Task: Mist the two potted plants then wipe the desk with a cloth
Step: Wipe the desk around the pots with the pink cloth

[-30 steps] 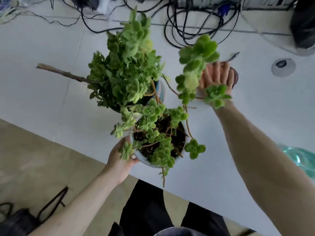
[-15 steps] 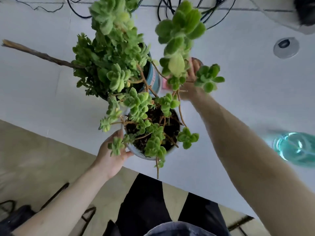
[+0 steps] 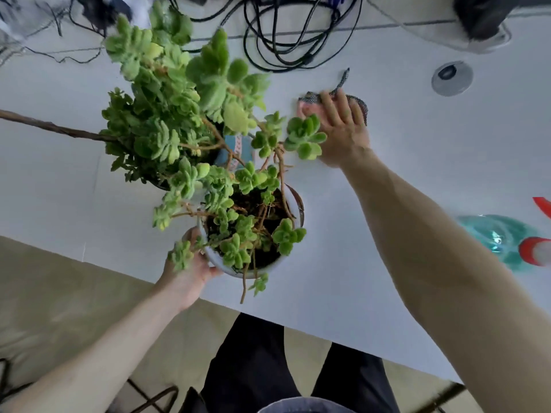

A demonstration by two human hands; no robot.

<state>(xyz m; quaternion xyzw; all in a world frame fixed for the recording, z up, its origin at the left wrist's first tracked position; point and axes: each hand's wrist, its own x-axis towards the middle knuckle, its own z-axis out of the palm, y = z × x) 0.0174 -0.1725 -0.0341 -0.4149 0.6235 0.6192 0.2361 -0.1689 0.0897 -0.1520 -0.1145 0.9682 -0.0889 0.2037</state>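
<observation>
We see the white desk from above, both bare arms reaching over its near edge.

Left hand: wrapped around the near-left rim of the near potted plant, fingers curled on the pale pot wall, thumb up by the rim. The pot sits close to the desk's near edge, trailing succulent stems spilling over it.

Far potted plant: just behind and left of the near one, foliage of the two overlapping. A blue patterned pot wall shows between the leaves. A bare brown branch sticks out to the left.

Right hand: stretched well forward, palm down, fingers spread and pressing flat on the cloth. The cloth is on the desk, right of the far plant and beyond the near one; we make out a pink part and a dark patterned edge poking out past the fingertips. A leaf cluster overlaps the hand's left side.

The hands are well apart, the near pot between them.

Spray bottle: teal, red cap, at the right edge, blurred. Black cables tangle along the far side.
</observation>
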